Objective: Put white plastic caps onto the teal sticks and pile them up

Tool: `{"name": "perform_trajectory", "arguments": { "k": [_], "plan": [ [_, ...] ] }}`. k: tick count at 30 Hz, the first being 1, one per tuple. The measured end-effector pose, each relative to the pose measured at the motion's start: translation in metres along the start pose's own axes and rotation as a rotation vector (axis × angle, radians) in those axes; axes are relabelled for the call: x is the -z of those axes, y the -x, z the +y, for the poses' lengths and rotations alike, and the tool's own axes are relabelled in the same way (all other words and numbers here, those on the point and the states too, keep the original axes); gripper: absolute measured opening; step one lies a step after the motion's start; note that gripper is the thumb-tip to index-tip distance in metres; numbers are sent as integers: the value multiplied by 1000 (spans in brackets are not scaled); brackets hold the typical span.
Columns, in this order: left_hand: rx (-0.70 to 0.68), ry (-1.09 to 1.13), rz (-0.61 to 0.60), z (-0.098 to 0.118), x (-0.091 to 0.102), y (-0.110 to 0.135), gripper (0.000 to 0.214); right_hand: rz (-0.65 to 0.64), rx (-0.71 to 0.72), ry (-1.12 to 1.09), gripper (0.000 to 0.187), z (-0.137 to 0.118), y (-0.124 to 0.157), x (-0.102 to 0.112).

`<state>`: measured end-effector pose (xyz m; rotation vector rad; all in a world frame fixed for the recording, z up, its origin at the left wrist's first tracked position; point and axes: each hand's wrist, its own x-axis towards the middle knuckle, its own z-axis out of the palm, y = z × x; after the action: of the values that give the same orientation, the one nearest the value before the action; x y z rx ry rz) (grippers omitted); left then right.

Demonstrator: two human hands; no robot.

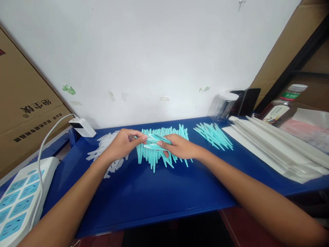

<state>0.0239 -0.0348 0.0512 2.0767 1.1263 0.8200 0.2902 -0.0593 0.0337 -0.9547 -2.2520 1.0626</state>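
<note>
My right hand (180, 146) is closed around a few turquoise plastic sticks (157, 140), held just above a large pile of the same turquoise sticks (154, 156) on the blue table (144, 195). My left hand (122, 144) pinches the left end of those held sticks with thumb and fingers. A heap of clear plastic caps (104, 145) lies under and left of my left hand. A smaller, neater bunch of turquoise sticks (213, 135) lies to the right of my right hand.
A stack of white flat sleeves (272, 147) fills the table's right side. A clear jar (223, 107), a dark phone (248, 102) and a bottle (280, 107) stand at the back right. A white power strip (17, 202) and charger (82, 127) sit left, beside cardboard boxes (23, 113).
</note>
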Motion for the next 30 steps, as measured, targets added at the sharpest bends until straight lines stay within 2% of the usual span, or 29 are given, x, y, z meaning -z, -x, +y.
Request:
{"name": "perform_trajectory", "arguments": {
  "k": [3, 6, 9, 12, 14, 17, 19, 21, 23, 26, 30],
  "plan": [
    [23, -20, 56, -3, 9, -1, 38, 18, -15, 35, 60, 3, -1, 3],
    [31, -22, 59, -4, 15, -2, 40, 30, -33, 14, 51, 6, -2, 3],
    [53, -32, 37, -2, 17, -1, 40, 39, -55, -38, 36, 6, -2, 2],
    [90, 5, 59, 2, 16, -1, 37, 44, -63, -41, 31, 6, -2, 1],
    [160, 119, 89, 2, 16, -1, 33, 59, -60, -14, 31, 7, -1, 1],
    [297, 464, 89, -4, 17, -3, 29, 85, -75, 7, 32, 7, -1, 2],
    [345, 680, 77, -7, 18, -4, 30, 106, -103, 7, 33, 7, -1, 2],
    [368, 767, 88, -7, 17, -4, 34, 143, -128, 20, 33, 7, -2, 2],
    [400, 746, 89, -4, 16, -3, 35, 194, -133, 42, 34, 8, -3, 3],
    [420, 653, 10, -1, 13, 0, 33, 248, -123, 40, 36, 10, -3, 5],
    [360, 462, -81, -7, 10, 1, 43, 259, -110, 33, 37, 13, -3, 5]
  ]
}}
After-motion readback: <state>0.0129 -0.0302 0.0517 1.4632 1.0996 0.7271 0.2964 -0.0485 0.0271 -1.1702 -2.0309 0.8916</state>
